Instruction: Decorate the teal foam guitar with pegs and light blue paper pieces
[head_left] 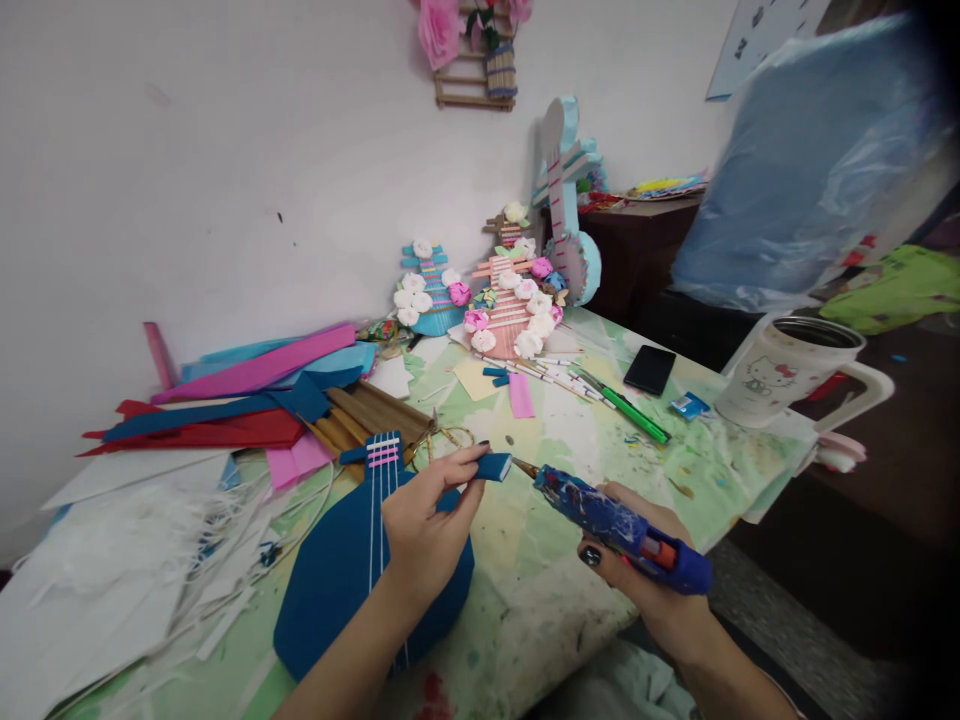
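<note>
Between its thumb and fingers my left hand [431, 510] pinches a small dark-blue paper-covered piece [492, 466], its pale end facing right. My right hand [637, 560] is wrapped round a blue glue gun [622, 525], streaked with dried glue. The gun's nozzle tip is right beside the pale end of the piece; whether they touch I cannot tell. Under my left hand and forearm lies a dark-blue, lute-shaped craft instrument [330, 575], with white strings and pink and white bars on its neck. My arm hides part of its body.
Crepe paper strips [255, 375] and white scraps [97, 550] lie at the left. Several flower-decorated craft instruments [510, 310] lean against the wall. A green utility knife [630, 410], a phone [650, 370] and a white mug [787, 370] stand or lie at the right, near the table edge.
</note>
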